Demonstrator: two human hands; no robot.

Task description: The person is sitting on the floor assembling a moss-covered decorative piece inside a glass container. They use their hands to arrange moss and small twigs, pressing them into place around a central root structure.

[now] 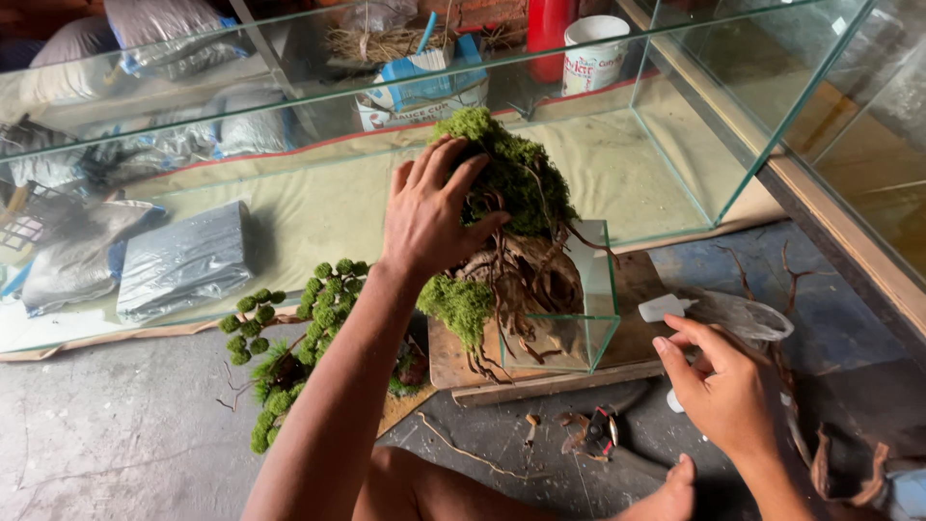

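— What can't we make out here?

— The large glass aquarium [675, 145] runs out of frame at both sides, and the sacks and tubs behind it are blurred by its panes. We can't tell what our right hand [719, 386] pinches; its fingers are curled together near a small white cap [664, 308] and a clear plastic bag [748, 316], and the palm is turned away.

— And the left?

— Our left hand [434, 207] is spread wide, palm pressed on the green moss clump [506, 169] topping the tangled brown driftwood roots [521, 280]. Its fingers hide part of the moss.

— Where does that piece stand?

— In a small clear glass cube tank [588, 318] on a wooden board [637, 342], between our hands, just before the aquarium.
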